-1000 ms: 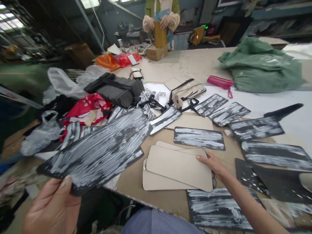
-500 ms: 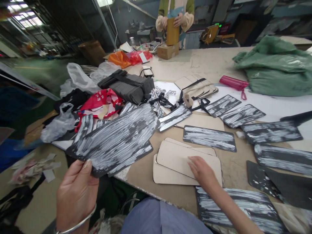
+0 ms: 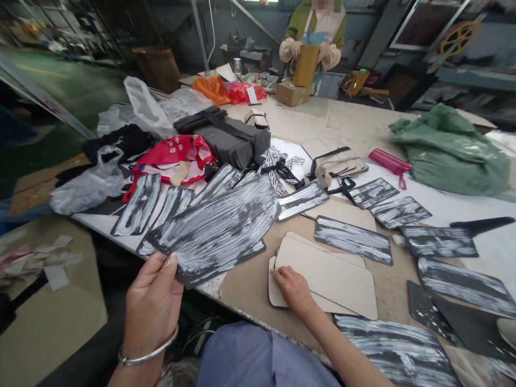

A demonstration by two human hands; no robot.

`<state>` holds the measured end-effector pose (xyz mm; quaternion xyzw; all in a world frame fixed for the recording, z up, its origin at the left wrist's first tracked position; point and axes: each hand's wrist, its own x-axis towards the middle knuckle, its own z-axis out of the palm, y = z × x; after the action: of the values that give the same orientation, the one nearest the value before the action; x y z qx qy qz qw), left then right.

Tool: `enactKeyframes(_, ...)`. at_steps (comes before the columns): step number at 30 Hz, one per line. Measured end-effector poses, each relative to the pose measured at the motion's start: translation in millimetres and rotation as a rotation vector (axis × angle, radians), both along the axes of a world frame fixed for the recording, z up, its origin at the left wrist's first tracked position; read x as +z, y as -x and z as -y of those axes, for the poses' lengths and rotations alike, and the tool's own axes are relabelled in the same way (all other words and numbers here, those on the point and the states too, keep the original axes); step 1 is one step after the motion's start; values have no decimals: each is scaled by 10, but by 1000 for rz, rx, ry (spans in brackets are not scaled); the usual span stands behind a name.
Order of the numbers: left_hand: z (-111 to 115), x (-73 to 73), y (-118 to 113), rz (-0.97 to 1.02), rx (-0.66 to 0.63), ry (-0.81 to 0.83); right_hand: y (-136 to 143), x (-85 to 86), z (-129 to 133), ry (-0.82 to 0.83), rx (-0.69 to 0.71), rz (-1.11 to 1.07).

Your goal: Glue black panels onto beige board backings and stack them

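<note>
Tabletop point(image 3: 349, 118) | 8 o'clock: left hand point(image 3: 155, 290) pinches streaked panel point(image 3: 226, 231), seemingly light, stiffish, tacky; best held by edges | 5 o'clock: right hand point(image 3: 292, 288) on beige panel point(image 3: 334, 274), grip unclear

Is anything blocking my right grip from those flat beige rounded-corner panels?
Nothing visible does: your right grip appears to rest directly on the left end of the flat beige rounded-corner panels. A white-streaked black rectangular panel lies beyond them, not between.

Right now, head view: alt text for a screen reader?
A left hand holds a black panel streaked with white by its edge; the right hand touches stacked beige panels. More streaked panels lie around the table.
</note>
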<state>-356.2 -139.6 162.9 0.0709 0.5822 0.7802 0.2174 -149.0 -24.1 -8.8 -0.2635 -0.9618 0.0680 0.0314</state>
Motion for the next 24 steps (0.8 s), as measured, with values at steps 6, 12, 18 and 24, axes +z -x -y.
enactKeyframes(6, 20, -65, 227, 8, -63, -13, 57, 0, 67, 19, -146, -55)
enactKeyframes(12, 50, -135, 411, 61, -61, 2, 120, 7, 54, 87, -279, -95)
enactKeyframes(18, 63, -177, 567, 98, -77, -12, 215, 30, 17, 71, -315, 26)
enactKeyframes(24, 34, -214, 686, 102, -121, -22, 295, 108, 8, 103, -328, 107)
